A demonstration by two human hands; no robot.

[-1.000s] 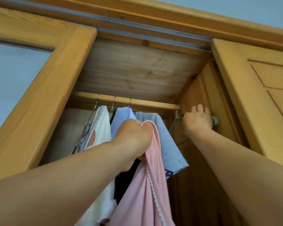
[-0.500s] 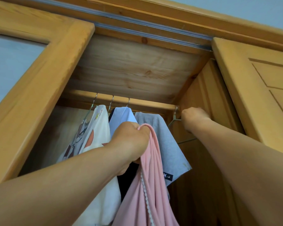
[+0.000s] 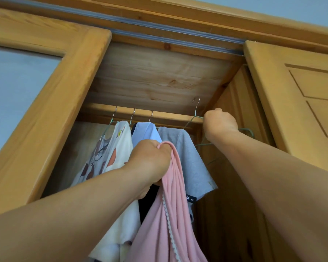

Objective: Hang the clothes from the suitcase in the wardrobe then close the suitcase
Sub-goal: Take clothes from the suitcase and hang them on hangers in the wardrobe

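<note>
My left hand (image 3: 150, 163) is raised inside the open wardrobe, shut on a bunched pink garment (image 3: 170, 220) with white trim that hangs down from my fist. My right hand (image 3: 219, 122) is shut on an empty wire hanger (image 3: 195, 112); its hook stands above the wooden rail (image 3: 170, 116), lifted off it. On the rail hang a white printed shirt (image 3: 114, 154), a light blue top (image 3: 146, 132) and a grey T-shirt (image 3: 189, 163). The suitcase is out of view.
The sliding door frame (image 3: 51, 114) with a pale panel bounds the opening on the left. A panelled wooden door (image 3: 301, 103) bounds it on the right. The wardrobe's plank ceiling (image 3: 159, 76) is close above the rail. The right side wall (image 3: 233, 110) is just behind my right hand.
My right hand has lifted the wire hanger, so its hook now rises above the rail instead of sitting on it. My left hand keeps holding the pink garment in about the same spot.
</note>
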